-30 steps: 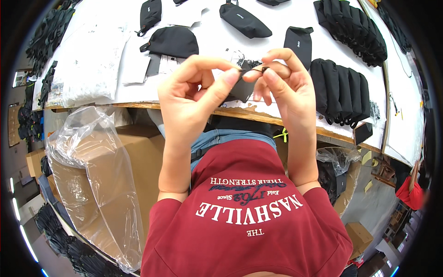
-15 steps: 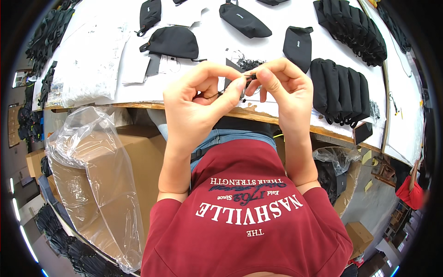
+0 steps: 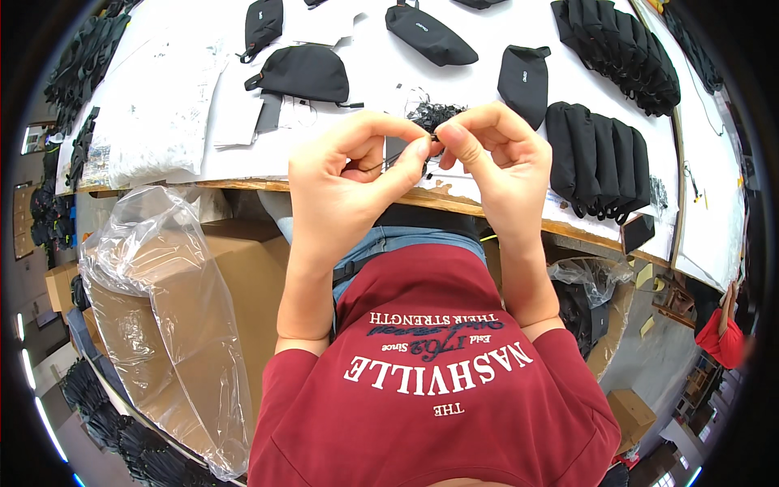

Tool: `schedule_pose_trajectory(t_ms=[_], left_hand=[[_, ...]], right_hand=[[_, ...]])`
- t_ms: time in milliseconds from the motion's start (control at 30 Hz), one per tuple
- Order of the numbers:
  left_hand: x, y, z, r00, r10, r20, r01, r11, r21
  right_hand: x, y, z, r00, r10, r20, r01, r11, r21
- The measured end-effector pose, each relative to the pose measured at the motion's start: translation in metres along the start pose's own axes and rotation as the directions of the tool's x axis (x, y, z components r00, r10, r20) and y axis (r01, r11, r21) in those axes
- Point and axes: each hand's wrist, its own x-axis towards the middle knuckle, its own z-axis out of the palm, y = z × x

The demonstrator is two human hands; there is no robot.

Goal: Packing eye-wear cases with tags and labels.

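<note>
Over the table's near edge, my left hand (image 3: 347,188) and my right hand (image 3: 505,166) meet fingertip to fingertip. Thumb and forefinger of each pinch a thin black cord (image 3: 433,139) with a small dark end piece; most of it is hidden by the fingers. Just beyond the fingertips lies a loose heap of small black cord pieces (image 3: 439,114). A rounded black pouch (image 3: 307,75) lies beyond my left hand, and another black pouch (image 3: 524,84) beyond my right.
More black pouches stand in rows (image 3: 599,158) at the right, with a phone (image 3: 639,234) by the table edge. Clear plastic bags (image 3: 166,105) cover the table's left. Below stands a plastic-wrapped carton (image 3: 162,325). A person in red (image 3: 720,337) is at far right.
The fingertips have drawn closer together, and the dark end piece shows less between them. My right thumb has shifted slightly left. The pouches have not moved.
</note>
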Motion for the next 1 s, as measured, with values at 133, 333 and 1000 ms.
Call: schedule_pose_trajectory(t_ms=[133,333,1000], left_hand=[[-0.001,-0.002,0.005,0.999,0.043,-0.027,-0.042,0.999,0.015],[-0.004,-0.007,0.006,0.988,-0.088,-0.127,0.068,0.986,-0.150],[-0.022,-0.096,-0.016,0.747,-0.094,0.659,0.190,0.979,-0.075]], right_hand=[[-0.001,0.002,0.004,1.000,-0.002,-0.010,0.003,1.000,0.030],[0.002,0.012,-0.003,0.997,-0.047,0.056,0.048,0.999,-0.018],[-0.008,0.043,-0.008,0.982,0.163,0.096,-0.185,0.933,0.309]])
